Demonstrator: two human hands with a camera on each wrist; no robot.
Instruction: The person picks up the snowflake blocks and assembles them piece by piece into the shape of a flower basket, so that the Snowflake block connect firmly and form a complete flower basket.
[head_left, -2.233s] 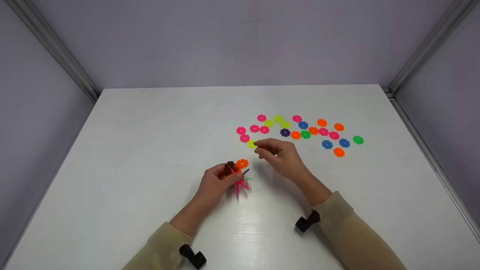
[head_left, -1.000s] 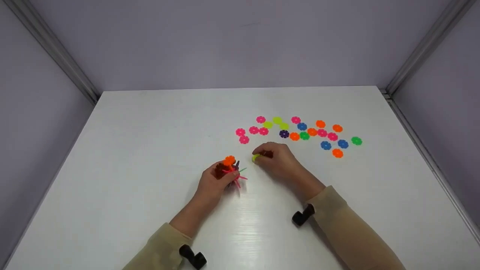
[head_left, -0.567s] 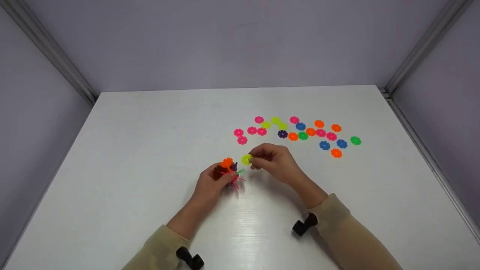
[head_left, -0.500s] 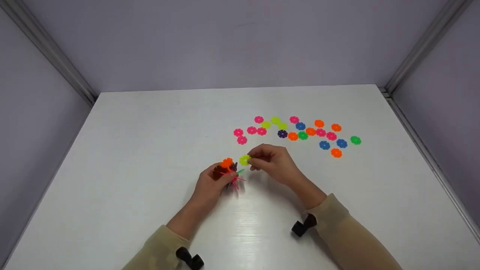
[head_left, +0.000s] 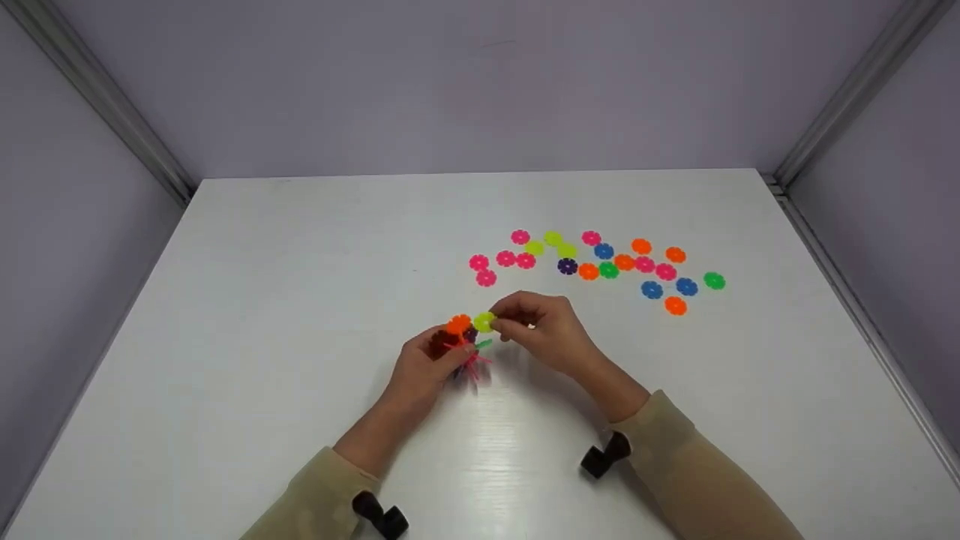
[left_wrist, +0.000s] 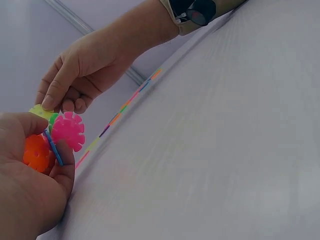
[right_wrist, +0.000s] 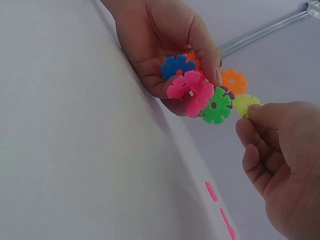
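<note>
My left hand [head_left: 424, 365] grips a cluster of joined, notched plastic discs above the table. In the right wrist view the cluster shows a blue disc [right_wrist: 176, 67], pink discs [right_wrist: 184, 85], a green disc [right_wrist: 216, 106] and an orange disc [right_wrist: 234, 81]. Between thumb and fingertips, my right hand [head_left: 546, 330] pinches a yellow notched disc [head_left: 484, 322]. That yellow disc is at the cluster's right side, close by the orange and green discs. Whether its slot is engaged with another disc I cannot tell. The left palm and fingers hide part of the cluster.
Several loose notched discs lie flat on the white table [head_left: 262, 300] beyond my right hand, among them a dark purple disc [head_left: 568, 266], a blue disc [head_left: 652, 290] and a green disc [head_left: 715, 280]. A pale wall [head_left: 480, 90] rises behind the table.
My right hand has picked up the yellow disc from the near end of the loose ones and brought it down and left against the cluster. My left hand has turned the cluster slightly.
</note>
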